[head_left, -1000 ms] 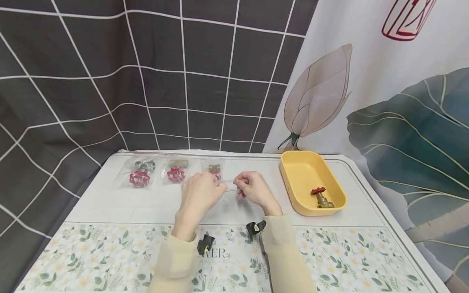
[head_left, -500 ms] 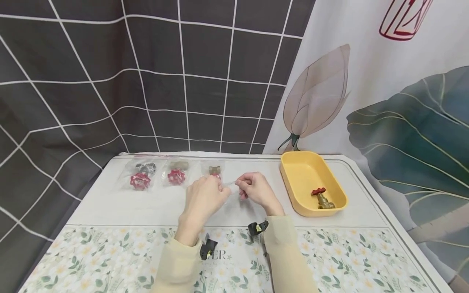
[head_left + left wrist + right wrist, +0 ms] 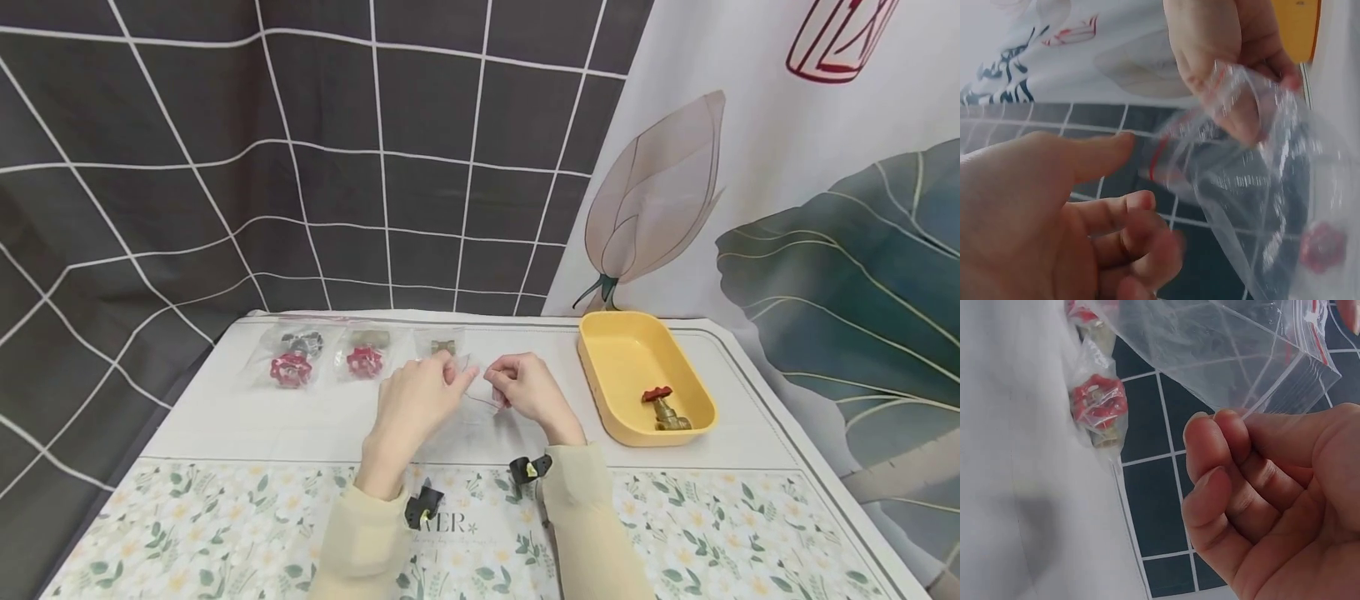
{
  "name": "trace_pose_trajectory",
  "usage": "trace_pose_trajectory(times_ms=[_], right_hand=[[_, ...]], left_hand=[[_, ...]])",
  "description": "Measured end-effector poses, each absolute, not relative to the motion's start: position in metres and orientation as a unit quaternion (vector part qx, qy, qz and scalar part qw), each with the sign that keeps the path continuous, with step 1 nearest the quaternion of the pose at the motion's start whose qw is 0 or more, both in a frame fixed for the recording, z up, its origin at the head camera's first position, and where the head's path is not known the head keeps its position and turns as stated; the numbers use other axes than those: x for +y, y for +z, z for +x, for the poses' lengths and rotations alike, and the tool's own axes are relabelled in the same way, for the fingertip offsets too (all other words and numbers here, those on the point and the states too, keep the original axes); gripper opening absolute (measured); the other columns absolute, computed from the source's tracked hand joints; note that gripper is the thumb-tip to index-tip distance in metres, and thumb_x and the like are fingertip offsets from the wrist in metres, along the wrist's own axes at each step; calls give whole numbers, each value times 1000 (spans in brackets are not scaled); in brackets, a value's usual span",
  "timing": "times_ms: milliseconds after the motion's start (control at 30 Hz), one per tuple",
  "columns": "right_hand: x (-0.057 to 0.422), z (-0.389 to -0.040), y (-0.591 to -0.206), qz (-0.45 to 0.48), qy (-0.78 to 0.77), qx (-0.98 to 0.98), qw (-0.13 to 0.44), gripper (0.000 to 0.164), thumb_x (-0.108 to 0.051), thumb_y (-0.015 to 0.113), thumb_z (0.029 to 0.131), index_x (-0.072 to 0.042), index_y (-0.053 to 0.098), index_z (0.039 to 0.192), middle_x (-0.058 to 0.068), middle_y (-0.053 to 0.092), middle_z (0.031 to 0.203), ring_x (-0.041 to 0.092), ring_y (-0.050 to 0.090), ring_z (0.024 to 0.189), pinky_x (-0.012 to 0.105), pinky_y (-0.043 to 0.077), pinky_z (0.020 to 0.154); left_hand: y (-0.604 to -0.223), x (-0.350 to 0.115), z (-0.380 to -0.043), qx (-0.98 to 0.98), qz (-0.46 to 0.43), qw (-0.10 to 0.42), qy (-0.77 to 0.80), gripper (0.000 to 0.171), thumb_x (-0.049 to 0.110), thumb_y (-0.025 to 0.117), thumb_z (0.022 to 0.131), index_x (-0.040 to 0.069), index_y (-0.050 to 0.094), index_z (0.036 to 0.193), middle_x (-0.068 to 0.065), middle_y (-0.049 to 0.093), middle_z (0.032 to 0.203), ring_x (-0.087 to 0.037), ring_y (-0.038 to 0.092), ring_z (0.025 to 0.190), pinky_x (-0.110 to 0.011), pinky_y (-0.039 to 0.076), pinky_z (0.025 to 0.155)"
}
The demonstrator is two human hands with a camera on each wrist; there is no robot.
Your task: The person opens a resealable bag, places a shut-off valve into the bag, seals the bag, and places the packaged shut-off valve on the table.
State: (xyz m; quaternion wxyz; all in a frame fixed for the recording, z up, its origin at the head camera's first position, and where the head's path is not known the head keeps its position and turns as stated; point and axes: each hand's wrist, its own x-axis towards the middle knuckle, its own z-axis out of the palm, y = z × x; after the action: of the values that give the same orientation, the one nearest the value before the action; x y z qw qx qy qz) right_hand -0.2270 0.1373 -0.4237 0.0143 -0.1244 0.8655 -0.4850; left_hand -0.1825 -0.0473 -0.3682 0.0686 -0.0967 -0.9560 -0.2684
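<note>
My right hand (image 3: 525, 387) pinches a clear zip bag (image 3: 1229, 350) by its edge near the red-lined seal, between thumb and curled fingers. The bag hangs from that hand with its mouth spread apart, as the left wrist view shows. Just left of the bag is my left hand (image 3: 1054, 212), thumb and fingers apart and nothing between them. Behind it, partly hidden in the head view, lies a bagged valve (image 3: 442, 346). Through the film in the left wrist view shows a red handwheel (image 3: 1322, 247).
Two more bagged valves with red handwheels, one dark-bodied (image 3: 291, 368) and one brass (image 3: 365, 361), lie along the table's back left. A yellow tray (image 3: 611, 417) stands at the right, holding a bare brass valve (image 3: 663, 410). A floral mat (image 3: 247, 525) covers the table's front.
Earlier the zip bag's edge was stretched between both hands. My left hand has let go of it, its thumb and fingers now parted, and the loosened edge bows below my right hand.
</note>
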Motion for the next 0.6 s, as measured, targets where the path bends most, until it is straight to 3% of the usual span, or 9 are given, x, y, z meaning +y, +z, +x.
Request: trace_pose_trajectory(times_ms=[67, 133, 267, 400, 600], right_hand=[[138, -227, -423, -130, -483, 866, 16, 15, -6, 60, 96, 4, 70, 88, 2, 58, 55, 13, 53, 48, 24, 43, 47], [139, -227, -422, -136, -483, 865, 18, 16, -6, 60, 96, 4, 69, 88, 3, 58, 55, 13, 52, 48, 24, 41, 46], [140, -227, -420, -151, -482, 863, 17, 16, -7, 60, 96, 3, 69, 88, 3, 57, 55, 12, 51, 48, 24, 39, 46], [141, -226, -418, -157, -481, 862, 21, 15, -6, 61, 96, 1, 69, 87, 2, 57, 55, 12, 51, 48, 23, 39, 46], [141, -225, -415, -167, -479, 862, 19, 16, -6, 61, 96, -5, 69, 83, 0, 56, 55, 13, 51, 48, 23, 39, 45]], left_hand=[[-371, -54, -189, -945, -105, 89, -296, 29, 43, 57, 97, 16, 62, 87, 1, 59, 67, -20, 55, 61, -36, 44, 55], [-374, -62, -195, -932, -117, 99, -329, 25, 36, 57, 99, 13, 68, 100, -4, 69, 86, -24, 64, 79, -41, 51, 71], [-387, -79, -210, -910, -143, 69, -384, 34, 31, 52, 102, 8, 67, 122, -10, 66, 124, -32, 57, 119, -49, 41, 103], [-400, -89, -219, -889, -154, 0, -431, 41, 35, 47, 104, 6, 64, 127, -12, 63, 128, -32, 55, 123, -50, 38, 106], [-413, -96, -224, -869, -181, -59, -457, 39, 34, 50, 103, 7, 64, 127, -11, 65, 124, -31, 59, 118, -51, 40, 104]])
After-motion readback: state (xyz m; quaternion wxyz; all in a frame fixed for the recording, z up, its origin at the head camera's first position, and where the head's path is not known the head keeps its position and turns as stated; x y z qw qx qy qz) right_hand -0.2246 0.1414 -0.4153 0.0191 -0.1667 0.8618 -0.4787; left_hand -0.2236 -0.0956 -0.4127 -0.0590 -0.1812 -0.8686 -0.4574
